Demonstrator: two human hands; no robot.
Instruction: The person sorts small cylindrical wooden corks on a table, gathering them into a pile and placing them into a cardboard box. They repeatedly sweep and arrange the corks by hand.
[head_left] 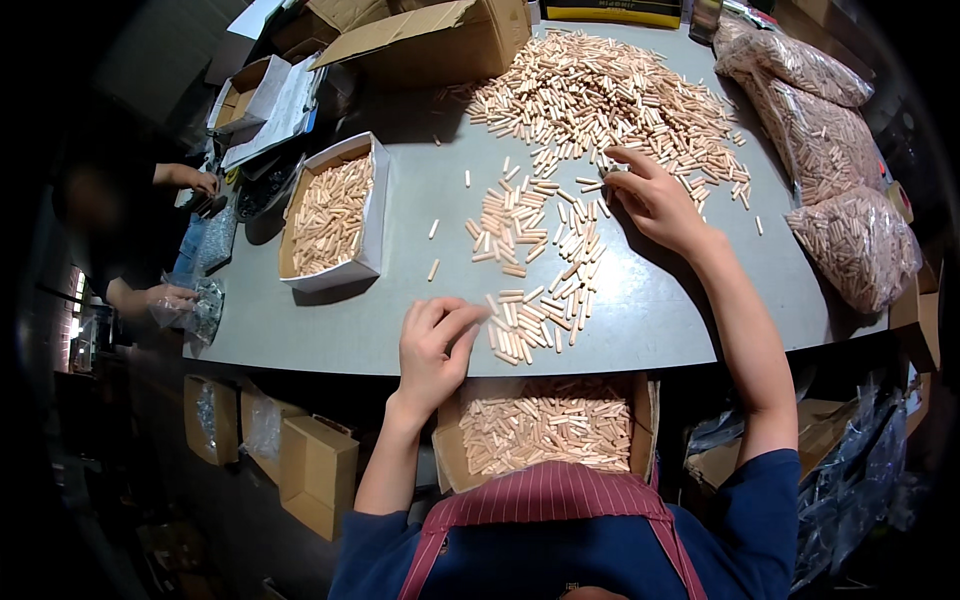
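Observation:
My left hand (435, 343) is at the table's near edge, its fingers curled and pressed together. A blurred wooden dowel (491, 304) is at its fingertips, beside a loose cluster of short dowels (530, 322). Farther off, my right hand (650, 203) reaches to the near edge of a large heap of dowels (610, 95). Its thumb and fingers are closed around something small, pale and dark, that I cannot make out. Between the hands, another group of dowels (508, 225) lies spread on the grey table (660, 310).
A white box of dowels (375, 215) stands at the left; a carton of dowels (447, 455) is below the table edge before me. Bulging clear bags of dowels (850, 240) line the right. An open cardboard box (430, 45) stands behind. Another person's hands (175, 298) work at far left.

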